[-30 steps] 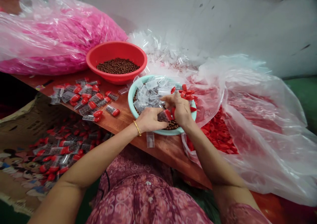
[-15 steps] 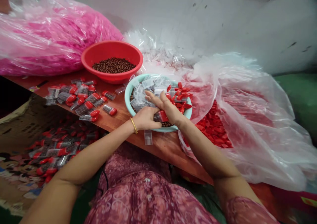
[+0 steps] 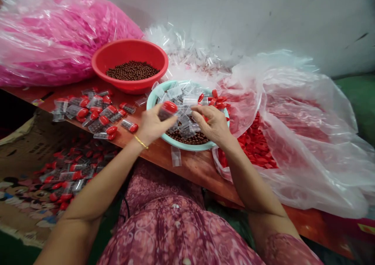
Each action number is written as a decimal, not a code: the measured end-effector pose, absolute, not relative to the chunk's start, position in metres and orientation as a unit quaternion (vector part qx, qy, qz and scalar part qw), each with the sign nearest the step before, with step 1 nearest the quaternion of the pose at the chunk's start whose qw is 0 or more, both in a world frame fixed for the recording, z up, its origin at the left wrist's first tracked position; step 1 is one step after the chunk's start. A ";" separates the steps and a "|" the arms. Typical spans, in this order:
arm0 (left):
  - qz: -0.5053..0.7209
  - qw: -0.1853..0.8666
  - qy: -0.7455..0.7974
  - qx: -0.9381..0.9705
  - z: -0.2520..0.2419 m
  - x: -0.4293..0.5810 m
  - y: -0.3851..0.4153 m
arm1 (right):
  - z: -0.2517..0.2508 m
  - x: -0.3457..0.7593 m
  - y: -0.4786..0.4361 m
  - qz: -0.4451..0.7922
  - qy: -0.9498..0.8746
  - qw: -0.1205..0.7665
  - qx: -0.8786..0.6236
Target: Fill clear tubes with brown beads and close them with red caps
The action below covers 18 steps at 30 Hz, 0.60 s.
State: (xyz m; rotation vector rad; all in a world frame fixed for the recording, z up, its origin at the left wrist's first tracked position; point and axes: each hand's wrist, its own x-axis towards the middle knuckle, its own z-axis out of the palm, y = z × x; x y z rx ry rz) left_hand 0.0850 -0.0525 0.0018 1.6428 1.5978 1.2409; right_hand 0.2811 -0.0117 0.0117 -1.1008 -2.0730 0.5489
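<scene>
My left hand (image 3: 154, 124) grips a small clear tube with a red cap (image 3: 170, 107), dark beads inside, over the left side of the light-blue basin (image 3: 190, 146). Over the basin's right part is my right hand (image 3: 212, 122), fingers curved and apart from the thumb, with no held thing visible. Beneath the hands lie empty clear tubes (image 3: 175, 91), with brown beads (image 3: 187, 138) under them. Loose red caps (image 3: 218, 101) are heaped at the basin's right side, partly hidden by my right hand.
Capped tubes (image 3: 95, 111) lie on the table at left; more fill a cardboard box (image 3: 20, 155) below. Behind stands a red basin (image 3: 129, 87) of brown beads. Bags of pink pieces (image 3: 73, 34) and red caps (image 3: 254, 146) flank the basins. One clear tube (image 3: 176, 157) lies near the table edge.
My hands, together over the basin's front before, have moved apart. The left one has carried the capped tube up and left; the right one has shifted right toward the red caps.
</scene>
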 end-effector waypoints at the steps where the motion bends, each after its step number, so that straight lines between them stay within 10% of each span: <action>1: 0.454 0.209 0.634 0.590 0.003 0.068 -0.051 | 0.009 0.291 -0.014 0.171 -0.818 0.341 -0.431; 8: 0.246 -0.045 0.772 0.584 0.019 -0.005 -0.049 | -0.021 0.337 -0.017 0.081 -0.820 0.242 -0.513; 18: -0.046 -0.014 0.325 0.945 0.018 0.145 -0.027 | 0.010 0.319 -0.012 0.005 -0.845 0.019 -0.535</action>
